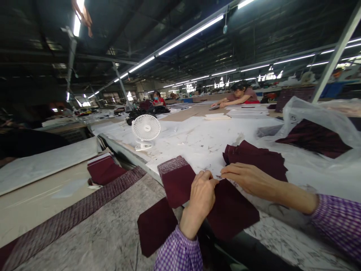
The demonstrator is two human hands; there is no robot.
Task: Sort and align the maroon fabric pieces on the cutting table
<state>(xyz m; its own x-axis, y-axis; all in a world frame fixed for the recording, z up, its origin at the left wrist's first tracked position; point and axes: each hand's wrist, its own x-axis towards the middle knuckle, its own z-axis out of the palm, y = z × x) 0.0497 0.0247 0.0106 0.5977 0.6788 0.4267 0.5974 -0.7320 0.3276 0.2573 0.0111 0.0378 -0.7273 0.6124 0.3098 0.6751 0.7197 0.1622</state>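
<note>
- Cloth piece [180, 184], dark red, lies flat at lower centre so I can work its top edge.
- My left hand [201, 192] pinches that edge; my right hand [248, 178] lies flat, fingers together, beside the stack [256, 158].

White desk fan [146, 128], plastic bag [316, 116], distant seated workers [239, 96]
</note>
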